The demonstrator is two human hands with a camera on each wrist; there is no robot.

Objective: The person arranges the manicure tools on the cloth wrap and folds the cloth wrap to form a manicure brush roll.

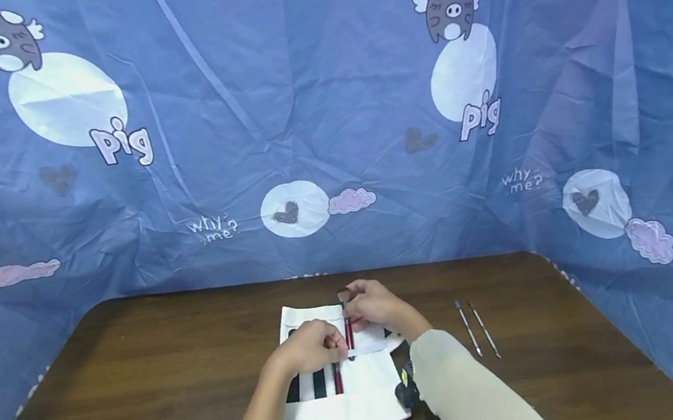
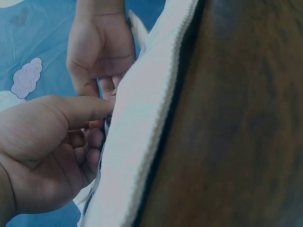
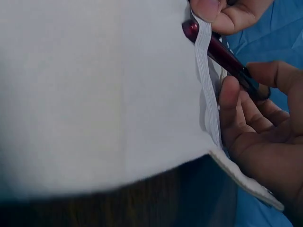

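A white fabric brush roll [image 1: 372, 408] lies spread on the table, a white elastic band [image 3: 204, 80] running across it. My right hand [image 1: 377, 305] holds a makeup brush [image 3: 226, 57] with a dark red handle near its bristle end, thumb and fingers around it. The tail of that handle passes under the elastic and pokes out on the other side. My left hand [image 1: 314, 346] pinches the elastic beside the handle, as the right wrist view shows. A second dark red handle [image 1: 338, 379] sits in the roll, just below my left hand.
Black strip-like pieces [image 1: 319, 384] lie in the roll's left part. Two slim silver tools [image 1: 468, 328] rest on the brown wooden table [image 1: 172, 380] to the right. A blue printed cloth [image 1: 358, 90] hangs behind the table's far edge.
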